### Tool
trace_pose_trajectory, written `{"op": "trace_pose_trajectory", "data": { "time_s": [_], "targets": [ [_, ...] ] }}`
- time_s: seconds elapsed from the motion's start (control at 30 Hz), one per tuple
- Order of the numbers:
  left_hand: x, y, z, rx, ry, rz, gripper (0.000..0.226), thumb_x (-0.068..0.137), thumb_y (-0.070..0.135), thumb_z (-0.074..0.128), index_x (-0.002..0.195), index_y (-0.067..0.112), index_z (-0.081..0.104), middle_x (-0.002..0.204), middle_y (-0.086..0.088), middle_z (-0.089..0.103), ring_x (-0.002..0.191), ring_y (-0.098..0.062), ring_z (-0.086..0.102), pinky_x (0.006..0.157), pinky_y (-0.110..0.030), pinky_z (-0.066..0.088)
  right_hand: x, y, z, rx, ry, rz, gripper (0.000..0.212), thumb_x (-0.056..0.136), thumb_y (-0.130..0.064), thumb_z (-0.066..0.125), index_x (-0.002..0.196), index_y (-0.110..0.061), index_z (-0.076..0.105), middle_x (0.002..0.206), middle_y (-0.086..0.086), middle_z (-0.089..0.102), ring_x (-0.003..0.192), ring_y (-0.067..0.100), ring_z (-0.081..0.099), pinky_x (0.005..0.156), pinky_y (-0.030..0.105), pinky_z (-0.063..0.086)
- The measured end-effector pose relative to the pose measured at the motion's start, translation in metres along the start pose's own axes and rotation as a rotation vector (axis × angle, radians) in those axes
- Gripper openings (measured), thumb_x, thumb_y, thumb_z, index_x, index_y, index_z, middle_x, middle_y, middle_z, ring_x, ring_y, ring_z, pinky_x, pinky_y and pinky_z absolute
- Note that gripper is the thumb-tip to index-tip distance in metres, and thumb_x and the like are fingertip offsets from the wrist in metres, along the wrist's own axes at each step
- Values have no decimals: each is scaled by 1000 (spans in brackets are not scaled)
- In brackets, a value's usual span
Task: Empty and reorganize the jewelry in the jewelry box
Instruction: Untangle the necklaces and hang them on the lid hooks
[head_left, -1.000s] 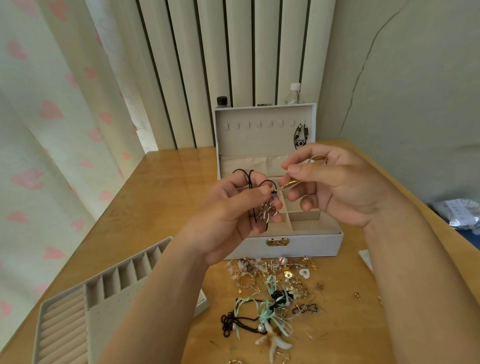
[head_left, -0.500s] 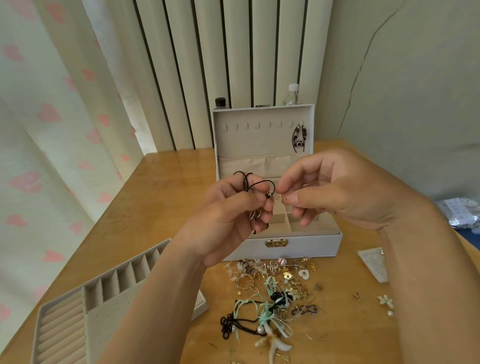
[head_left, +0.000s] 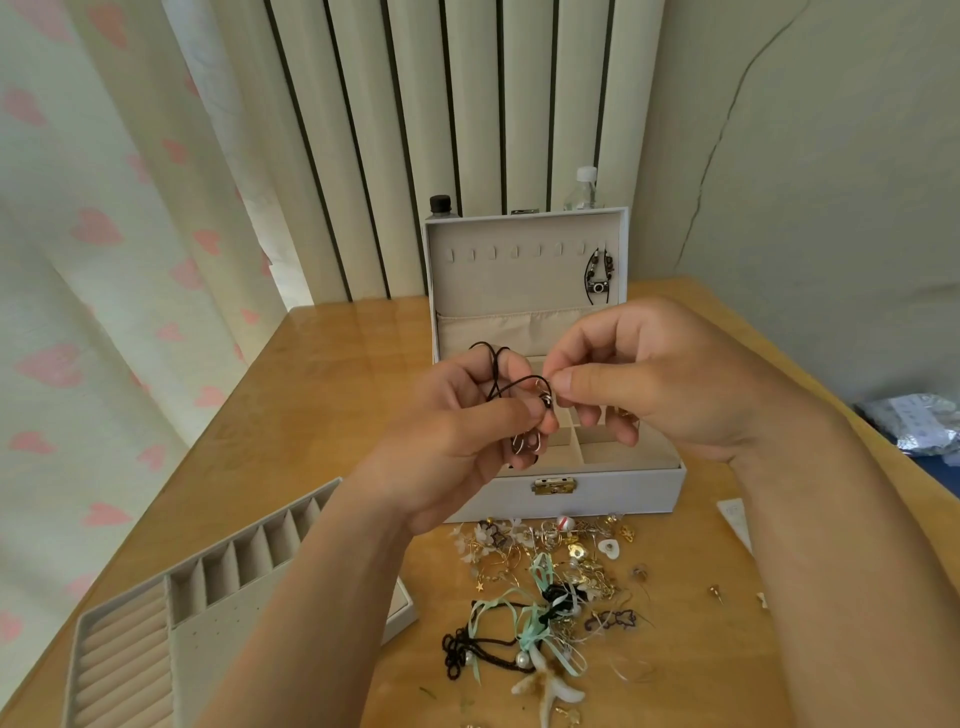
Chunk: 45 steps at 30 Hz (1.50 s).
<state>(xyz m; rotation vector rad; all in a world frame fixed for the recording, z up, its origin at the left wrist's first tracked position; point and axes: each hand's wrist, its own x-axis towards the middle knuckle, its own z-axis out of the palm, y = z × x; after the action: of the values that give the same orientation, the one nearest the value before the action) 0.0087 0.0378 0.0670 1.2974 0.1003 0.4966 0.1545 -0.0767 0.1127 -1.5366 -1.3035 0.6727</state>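
A white jewelry box (head_left: 613, 493) stands open on the wooden table, its lid upright with one dark necklace (head_left: 600, 280) hung on a hook. Above the box my left hand (head_left: 457, 441) grips a black cord necklace (head_left: 498, 374) with silver rings dangling under the thumb. My right hand (head_left: 649, 384) pinches a small metal piece at the cord's end, thumb and forefinger tips together. A heap of loose jewelry (head_left: 550, 587) lies on the table in front of the box.
The removed grey tray insert (head_left: 156, 634) with ring rolls and slots lies at the front left. Two bottles (head_left: 582, 189) stand behind the lid. A small white card (head_left: 735, 519) and a foil packet (head_left: 924, 421) are at the right. Curtains hang left.
My right hand moved left and closed its fingertips on the cord's end beside my left thumb. The gold hoop it held a second ago is no longer visible.
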Motion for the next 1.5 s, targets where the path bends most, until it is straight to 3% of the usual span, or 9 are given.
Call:
{"op": "trace_pose_trajectory", "data": {
  "time_s": [0.2, 0.37, 0.63, 0.77, 1.0, 1.1, 1.33, 1.4, 1.5],
  "targets": [
    [-1, -1, -1, 70, -13, -3, 23, 80, -5, 62, 79, 17, 67, 74, -13, 63, 64, -24, 55, 54, -28, 42, 1, -2, 2, 112, 16, 58, 13, 90, 1, 64, 81, -7, 70, 65, 5, 63, 57, 15, 56, 39, 25, 39],
    [0, -1, -4, 110, 24, -26, 16, 80, -3, 62, 89, 9, 56, 75, -13, 64, 63, -22, 55, 54, -27, 43, 2, -3, -3, 257, 86, 162, 6, 91, -5, 64, 86, -3, 68, 66, 4, 61, 53, 13, 54, 39, 24, 39],
    [2, 4, -7, 229, 196, -61, 13, 92, -6, 60, 99, 3, 65, 76, -10, 69, 62, -18, 61, 52, -25, 47, -6, 6, -23, -312, -130, 276, 8, 88, -2, 69, 84, -8, 72, 66, 3, 71, 62, 12, 68, 60, 29, 58],
    [5, -2, 1, 303, 241, -77, 13, 92, -4, 61, 101, 5, 67, 76, -7, 71, 65, -17, 63, 55, -27, 47, -12, 19, -13, -434, -301, 383, 8, 85, -2, 72, 83, -10, 74, 73, 7, 73, 67, 13, 69, 69, 34, 61],
    [1, -10, 11, 365, 186, -115, 11, 93, -4, 62, 101, 1, 67, 83, -10, 72, 72, -21, 66, 58, -31, 48, -21, 47, 28, -652, -432, 445, 6, 80, -13, 78, 83, -17, 75, 72, -5, 73, 66, 13, 65, 63, 28, 53],
    [-1, -10, 12, 354, 187, -137, 13, 96, 3, 61, 105, -1, 68, 91, -11, 75, 79, -21, 71, 59, -30, 53, -23, 48, 30, -681, -494, 463, 10, 83, -20, 78, 92, -20, 77, 86, -2, 76, 83, 19, 73, 76, 34, 60],
    [-1, -4, 7, 213, 190, -170, 20, 102, 10, 52, 101, -2, 67, 91, -25, 69, 75, -28, 68, 62, -34, 58, -17, 25, -7, -138, -45, 347, 12, 95, -6, 61, 101, -12, 69, 89, 9, 76, 77, 20, 72, 62, 30, 56],
    [0, -3, 5, 198, 192, -176, 21, 103, 10, 50, 101, -2, 67, 89, -22, 70, 74, -28, 69, 61, -35, 58, -11, 21, -6, 44, 13, 290, 11, 95, -11, 64, 105, -11, 69, 94, 12, 75, 80, 23, 72, 66, 37, 59],
    [1, -1, 1, 190, 194, -184, 23, 103, 10, 49, 106, -6, 65, 92, -26, 69, 77, -29, 69, 60, -33, 59, 0, 18, 4, 22, 22, 187, 13, 86, -14, 75, 98, -8, 72, 85, 6, 74, 74, 16, 71, 66, 39, 60]
  ]
}}
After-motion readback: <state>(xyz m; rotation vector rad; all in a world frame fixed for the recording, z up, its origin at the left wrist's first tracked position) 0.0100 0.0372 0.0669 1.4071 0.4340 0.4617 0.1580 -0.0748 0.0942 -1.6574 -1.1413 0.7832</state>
